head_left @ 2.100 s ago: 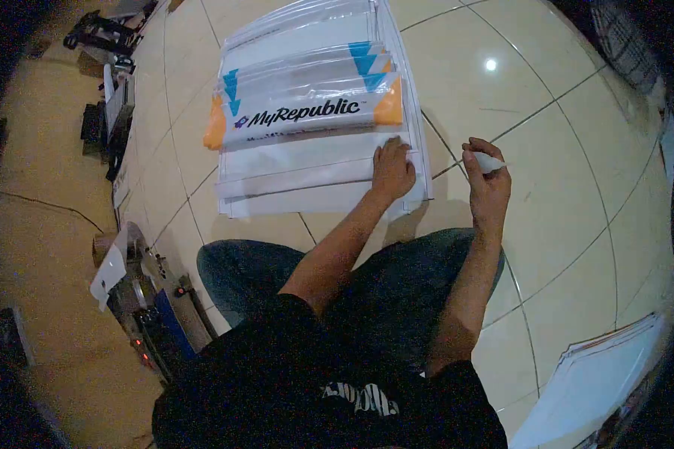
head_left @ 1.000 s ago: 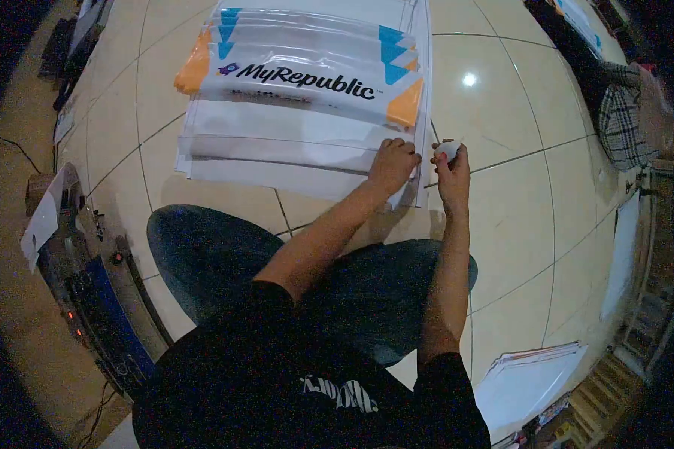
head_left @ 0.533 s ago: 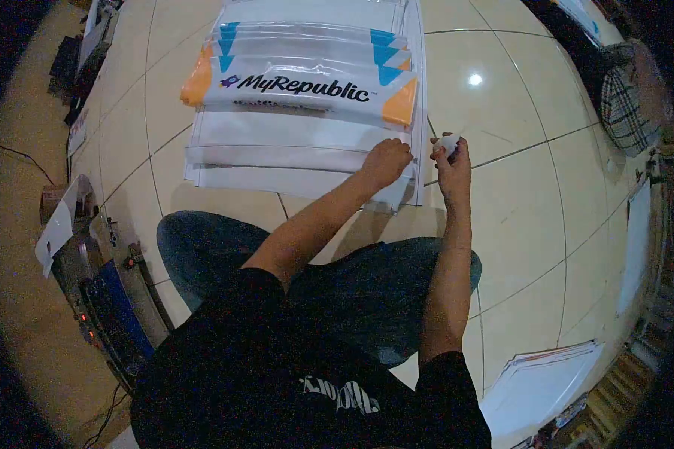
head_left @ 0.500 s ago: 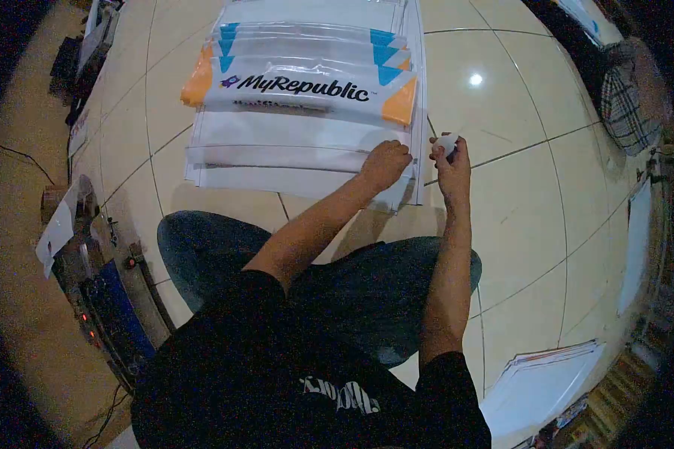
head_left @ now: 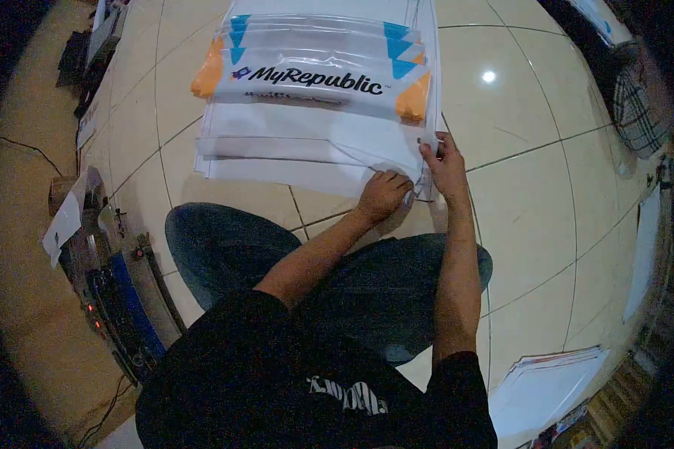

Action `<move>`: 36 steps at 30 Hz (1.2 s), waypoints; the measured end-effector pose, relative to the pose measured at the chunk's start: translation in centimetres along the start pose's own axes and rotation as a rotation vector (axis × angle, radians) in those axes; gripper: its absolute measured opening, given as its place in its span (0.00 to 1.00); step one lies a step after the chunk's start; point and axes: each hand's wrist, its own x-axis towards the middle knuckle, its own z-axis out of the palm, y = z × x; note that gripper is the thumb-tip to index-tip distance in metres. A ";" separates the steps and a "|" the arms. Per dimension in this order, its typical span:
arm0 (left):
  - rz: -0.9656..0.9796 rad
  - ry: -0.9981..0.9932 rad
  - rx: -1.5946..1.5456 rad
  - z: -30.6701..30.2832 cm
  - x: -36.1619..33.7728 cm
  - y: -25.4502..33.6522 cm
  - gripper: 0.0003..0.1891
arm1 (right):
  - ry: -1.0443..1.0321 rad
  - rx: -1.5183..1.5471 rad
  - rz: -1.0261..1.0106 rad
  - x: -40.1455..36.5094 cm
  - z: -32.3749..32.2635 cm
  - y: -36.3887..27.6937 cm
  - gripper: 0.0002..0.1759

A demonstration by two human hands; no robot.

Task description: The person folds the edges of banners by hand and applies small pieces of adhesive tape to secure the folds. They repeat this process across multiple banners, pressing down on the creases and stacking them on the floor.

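Note:
White sheets [head_left: 277, 123] lie on the tiled floor in front of my legs, with folded "MyRepublic" banners [head_left: 307, 63] in white, orange and blue on top. At the sheets' near right corner, my left hand [head_left: 386, 196] has its fingers curled on the lifted edge of a sheet. Just above and to the right of it, my right hand [head_left: 445, 166] is at the right edge of the sheets. Its fingers are bent around something white, too small to make out.
A stack of white sheets [head_left: 550, 385] lies at the lower right. Checkered cloth [head_left: 640, 101] is at the upper right. On the left are a machine with red lights [head_left: 93, 314], a brown roll [head_left: 61, 196] and a cable [head_left: 26, 157].
My left hand has moved down with the corner of the sheet. My right hand has come down and left onto the sheets' edge. The whole view has shifted slightly.

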 end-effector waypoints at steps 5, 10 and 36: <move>-0.052 0.061 -0.133 0.4 -0.7 0.5 0.12 | -0.249 -0.216 -0.059 0.7 3.2 -1.7 0.28; -0.109 -0.009 -0.185 1.5 -1.8 -0.4 0.12 | -0.460 -0.309 -0.103 1.8 6.4 -2.1 0.27; 0.179 -0.158 0.137 0.2 7.5 -2.0 0.09 | -0.041 0.061 -0.092 4.9 -0.4 -2.1 0.21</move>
